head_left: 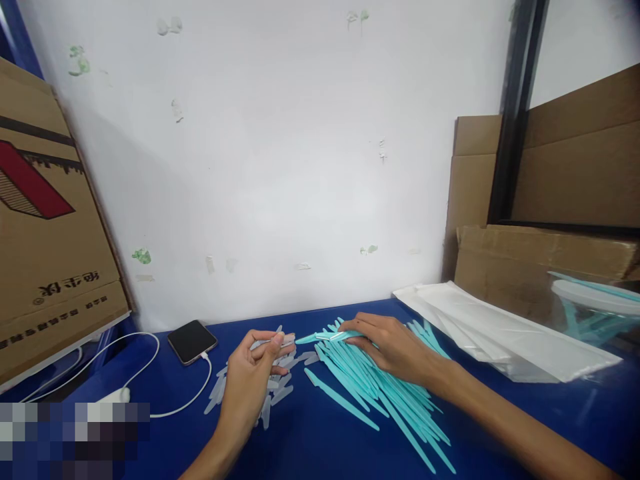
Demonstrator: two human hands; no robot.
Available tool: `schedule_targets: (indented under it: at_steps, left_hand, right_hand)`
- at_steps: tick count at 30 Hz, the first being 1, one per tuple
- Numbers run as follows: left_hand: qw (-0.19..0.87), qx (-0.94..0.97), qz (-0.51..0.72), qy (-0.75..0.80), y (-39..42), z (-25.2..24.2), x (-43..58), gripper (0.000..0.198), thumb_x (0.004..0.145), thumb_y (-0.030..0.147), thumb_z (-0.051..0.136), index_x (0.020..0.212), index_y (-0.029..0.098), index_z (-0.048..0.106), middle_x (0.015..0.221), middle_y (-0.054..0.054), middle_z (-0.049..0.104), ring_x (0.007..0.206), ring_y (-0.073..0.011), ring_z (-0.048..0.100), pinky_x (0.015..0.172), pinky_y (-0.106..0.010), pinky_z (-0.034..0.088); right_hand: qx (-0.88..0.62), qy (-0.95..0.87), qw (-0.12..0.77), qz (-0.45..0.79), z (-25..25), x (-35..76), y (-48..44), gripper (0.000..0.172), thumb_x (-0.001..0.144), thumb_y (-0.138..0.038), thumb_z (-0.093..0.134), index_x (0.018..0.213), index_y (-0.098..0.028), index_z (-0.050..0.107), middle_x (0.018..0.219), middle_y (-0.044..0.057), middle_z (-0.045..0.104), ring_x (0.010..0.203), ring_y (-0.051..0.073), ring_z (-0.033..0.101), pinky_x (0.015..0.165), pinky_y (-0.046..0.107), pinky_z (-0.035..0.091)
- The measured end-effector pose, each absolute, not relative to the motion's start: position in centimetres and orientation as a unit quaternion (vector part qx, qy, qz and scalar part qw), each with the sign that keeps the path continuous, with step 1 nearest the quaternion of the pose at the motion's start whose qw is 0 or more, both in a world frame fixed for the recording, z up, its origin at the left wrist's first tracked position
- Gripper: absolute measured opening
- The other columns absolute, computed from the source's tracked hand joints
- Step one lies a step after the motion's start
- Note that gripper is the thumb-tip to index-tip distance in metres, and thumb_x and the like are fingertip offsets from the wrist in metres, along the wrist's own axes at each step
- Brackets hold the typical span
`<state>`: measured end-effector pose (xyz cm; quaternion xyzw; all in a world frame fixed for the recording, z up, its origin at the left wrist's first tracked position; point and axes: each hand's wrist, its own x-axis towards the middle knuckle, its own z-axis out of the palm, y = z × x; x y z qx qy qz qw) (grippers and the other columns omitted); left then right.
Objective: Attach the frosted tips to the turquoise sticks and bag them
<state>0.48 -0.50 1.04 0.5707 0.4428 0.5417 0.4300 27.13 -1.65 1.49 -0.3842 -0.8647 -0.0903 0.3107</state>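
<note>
My right hand (395, 343) is closed on a teal eyebrow razor (327, 337), holding it over the pile with its tip pointing left. My left hand (250, 377) pinches a small translucent razor cap (287, 339) right by the razor's tip; whether the two touch I cannot tell. Under the left hand and around it lie several loose translucent caps (281, 395). Below the right hand spreads a heap of teal eyebrow razors (380, 383), most pointing the same way. One single razor (345, 400) rests a little apart, on the heap's near left side.
A phone (192, 342) with a white charging cable (204, 390) lies left on the blue table (300, 447). White plastic bags (500, 327) lie at the right, beside a clear tub (590, 313) holding teal pieces. Cardboard boxes (55, 253) flank the left side; a white wall stands behind.
</note>
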Motion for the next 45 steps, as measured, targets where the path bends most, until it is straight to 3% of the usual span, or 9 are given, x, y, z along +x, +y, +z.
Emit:
schedule_targets:
  at_steps: [10,20,26,32,36,45]
  left_hand:
    - [0.5,0.534,0.547,0.407,-1.1,1.0,0.9,0.043,0.077,0.056,0.074,0.089,0.02,0.055,0.104,-0.013,0.077,0.102,-0.0304,0.073,0.05,-0.022,0.053]
    - [0.497,0.559,0.514,0.42,-0.5,0.2,0.7,0.046,0.076,0.058,0.073,0.09,0.02,0.051,0.091,-0.009,0.075,0.075,-0.026,0.077,0.036,-0.018,0.043]
    - [0.512,0.553,0.515,0.408,-0.4,0.0,0.7,0.044,0.078,0.056,0.072,0.088,0.02,0.05,0.101,-0.01,0.075,0.069,-0.0206,0.076,0.036,-0.016,0.04]
    - [0.513,0.584,0.476,0.411,-0.9,0.0,0.9,0.044,0.082,0.058,0.068,0.09,0.02,0.049,0.064,-0.004,0.073,0.058,-0.0182,0.072,0.037,-0.015,0.04]
    - [0.52,0.6,0.453,0.407,-1.1,0.3,1.1,0.045,0.08,0.06,0.069,0.088,0.021,0.047,0.066,-0.003,0.072,0.063,-0.0201,0.074,0.037,-0.015,0.04]
    - [0.501,0.625,0.439,0.407,-1.1,0.4,1.3,0.042,0.082,0.058,0.067,0.086,0.021,0.045,0.066,-0.001,0.07,0.05,-0.0141,0.067,0.036,-0.014,0.036]
  right_hand:
    - [-0.393,-0.868,0.297,-0.07,1.6,26.8,-1.8,0.032,0.105,-0.034,0.039,0.124,-0.022,0.061,0.102,0.006,0.07,0.083,0.018,0.067,0.066,0.028,0.052]
    - [-0.395,-0.864,0.304,-0.066,0.9,26.8,-1.5,0.03,0.105,-0.031,0.04,0.126,-0.023,0.059,0.102,0.006,0.068,0.078,0.017,0.066,0.063,0.027,0.05]
    - [-0.399,-0.856,0.322,-0.061,0.9,26.8,-1.5,0.03,0.105,-0.032,0.04,0.125,-0.023,0.06,0.102,0.006,0.068,0.081,0.017,0.066,0.067,0.029,0.053]
    - [-0.384,-0.867,0.309,-0.069,0.7,26.2,-1.7,0.029,0.104,-0.032,0.041,0.125,-0.022,0.059,0.103,0.006,0.068,0.082,0.018,0.066,0.068,0.029,0.052]
    - [-0.37,-0.876,0.298,-0.076,0.4,25.7,-1.8,0.028,0.104,-0.028,0.04,0.126,-0.023,0.057,0.099,0.005,0.067,0.077,0.017,0.064,0.065,0.028,0.049]
    - [-0.352,-0.883,0.307,-0.047,0.5,25.7,-2.0,0.028,0.104,-0.027,0.041,0.125,-0.021,0.059,0.097,0.006,0.068,0.08,0.017,0.065,0.068,0.028,0.05]
